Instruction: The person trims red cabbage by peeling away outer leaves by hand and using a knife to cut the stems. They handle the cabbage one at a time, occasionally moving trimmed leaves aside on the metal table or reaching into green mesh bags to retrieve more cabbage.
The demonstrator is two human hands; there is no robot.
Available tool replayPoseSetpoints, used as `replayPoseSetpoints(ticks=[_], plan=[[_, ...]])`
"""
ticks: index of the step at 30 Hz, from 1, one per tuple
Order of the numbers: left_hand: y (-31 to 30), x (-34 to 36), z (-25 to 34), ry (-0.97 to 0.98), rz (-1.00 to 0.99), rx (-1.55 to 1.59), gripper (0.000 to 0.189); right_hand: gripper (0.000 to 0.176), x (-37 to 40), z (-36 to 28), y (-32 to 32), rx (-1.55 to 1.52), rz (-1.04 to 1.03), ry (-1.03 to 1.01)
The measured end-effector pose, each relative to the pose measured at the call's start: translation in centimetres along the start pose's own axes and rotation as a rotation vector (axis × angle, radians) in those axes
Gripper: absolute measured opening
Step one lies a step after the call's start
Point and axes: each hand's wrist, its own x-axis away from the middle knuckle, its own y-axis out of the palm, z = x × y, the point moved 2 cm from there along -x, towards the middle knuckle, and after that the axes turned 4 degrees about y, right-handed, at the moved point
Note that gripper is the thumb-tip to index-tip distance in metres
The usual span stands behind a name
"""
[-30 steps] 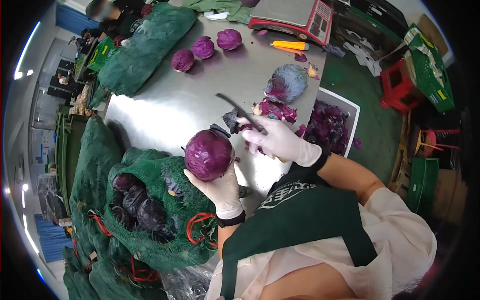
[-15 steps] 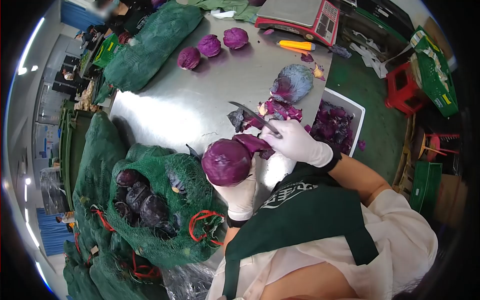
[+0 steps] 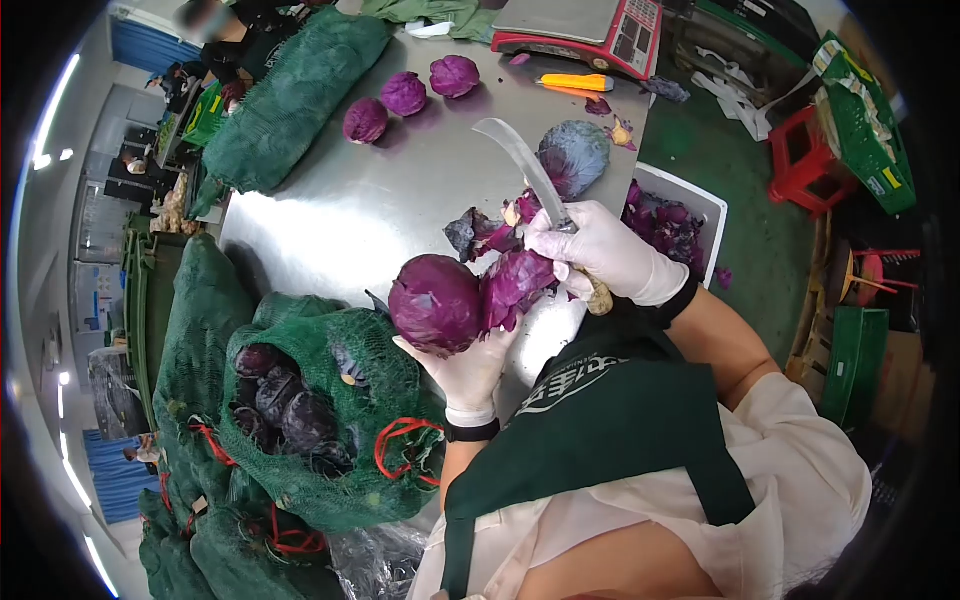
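As left hand (image 3: 462,374) cups purple cabbage (image 3: 435,303) from below, right hand (image 3: 608,255) grips knife (image 3: 527,163) and pinches leaf (image 3: 515,288) — leaf between cabbage and right hand, knife pointing forward-left, clear of cabbage.

Over the metal table (image 3: 450,180) are two gloved hands, one left hand (image 3: 465,372) and one right hand (image 3: 608,252), with one knife (image 3: 527,165) and one held cabbage (image 3: 435,303). Toward the table's far end sit three trimmed cabbages (image 3: 403,94), and near its right edge one bluish leafy piece (image 3: 577,155) (whole head or loose leaf, I cannot tell). The table also bears one red-sided scale (image 3: 555,22), one yellow tool (image 3: 576,82) and, at its far left, one stuffed net bag (image 3: 300,100). At the table's near left, one open net bag (image 3: 310,495) shows at least four dark cabbages (image 3: 305,423). Right of the table: one white bin (image 3: 713,235), one red stool (image 3: 800,165), two green crates (image 3: 853,365).
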Motion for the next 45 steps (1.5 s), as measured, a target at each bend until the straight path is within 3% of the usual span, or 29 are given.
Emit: replayPoseSetpoints(ticks=[2,6,7,8,10,12,14,15,16,18,19,20,21,22,25,27,32,34,35,36,38,40,42,43,44,45], plan=[[-0.6,-0.5,0.6,0.281,0.114,-0.380,0.099,0.015,-0.1,-0.3,1.1,0.051,0.011,-0.007],[1.8,-1.4,0.9,0.379,0.110,-0.384,0.092,0.013,0.8,0.9,0.0,0.178,0.001,-0.014],[1.9,-1.7,1.4,0.401,0.030,-0.280,0.089,0.012,1.4,2.1,-0.6,0.164,-0.007,-0.012],[1.9,-1.9,2.0,0.423,-0.051,-0.178,0.085,0.013,2.6,2.4,-0.7,0.180,0.037,0.029],[1.1,-2.2,4.3,0.521,0.015,-0.017,0.086,0.014,4.5,2.5,-1.5,0.121,0.240,0.150],[0.6,-1.6,6.4,0.575,-0.009,-0.117,0.089,0.016,4.1,2.9,-5.0,0.368,0.292,0.066],[0.8,-0.9,6.6,0.577,-0.008,-0.126,0.090,0.023,2.5,1.8,-5.4,1.235,0.418,-0.345],[0.8,-0.5,6.3,0.558,-0.033,-0.217,0.091,0.032,2.3,1.7,-5.3,1.274,0.437,-0.249],[0.8,-0.3,5.8,0.532,-0.058,-0.305,0.091,0.032,1.7,1.4,-3.9,1.145,0.399,-0.343],[0.7,0.3,4.4,0.559,-0.003,-0.450,0.092,0.040,0.1,0.7,-0.2,0.729,0.093,-0.258],[0.5,0.5,3.8,0.543,0.010,-0.539,0.093,0.046,-1.2,1.0,1.3,0.773,0.016,-0.419],[0.4,0.6,3.2,0.529,0.020,-0.627,0.094,0.049,-1.6,0.5,3.3,0.668,-0.005,-0.403],[0.5,0.6,2.6,0.526,0.004,-0.708,0.094,0.051,-1.9,-0.5,4.6,0.779,-0.002,-0.477],[0.3,0.8,2.4,0.516,-0.001,-0.706,0.094,0.043,-2.8,-0.4,5.3,0.776,0.017,-0.665],[0.0,1.7,2.7,0.481,0.001,-0.845,0.099,0.031,-3.7,0.3,5.6,0.771,-0.045,-0.602],[-0.5,1.7,3.6,0.493,-0.026,-0.900,0.095,0.023,-3.6,0.4,5.8,0.760,-0.064,-0.421],[-2.1,1.3,4.1,0.596,0.007,-0.919,0.085,0.019,-2.7,1.8,5.8,0.824,-0.108,-0.466],[-1.5,1.2,3.8,0.601,0.022,-0.897,0.083,0.014,-1.4,1.6,5.8,0.738,-0.404,-0.355],[-1.0,1.2,3.7,0.563,0.074,-0.808,0.083,0.017,-0.8,1.5,5.3,0.839,-0.462,-0.344],[-0.7,1.1,3.6,0.525,0.124,-0.719,0.082,0.019,-0.4,1.5,4.7,0.739,-0.535,-0.255],[-0.2,0.6,3.5,0.572,0.146,-0.660,0.085,0.018,0.2,1.4,1.9,0.743,-0.518,-0.213],[0.3,0.3,3.6,0.483,0.056,-0.423,0.088,0.016,1.2,0.5,-1.1,0.804,-0.387,0.011],[0.8,0.5,3.7,0.460,0.083,-0.391,0.091,0.019,2.0,-0.2,-3.3,0.797,-0.129,0.324],[0.8,0.5,3.7,0.454,0.096,-0.407,0.091,0.021,1.3,1.6,-5.7,0.976,-0.056,0.066],[0.9,0.5,3.7,0.443,0.109,-0.425,0.091,0.025,0.9,1.9,-6.1,1.342,0.139,-0.006],[1.0,0.5,3.5,0.435,0.111,-0.425,0.091,0.031,0.7,2.1,-5.5,1.286,0.194,-0.208]])
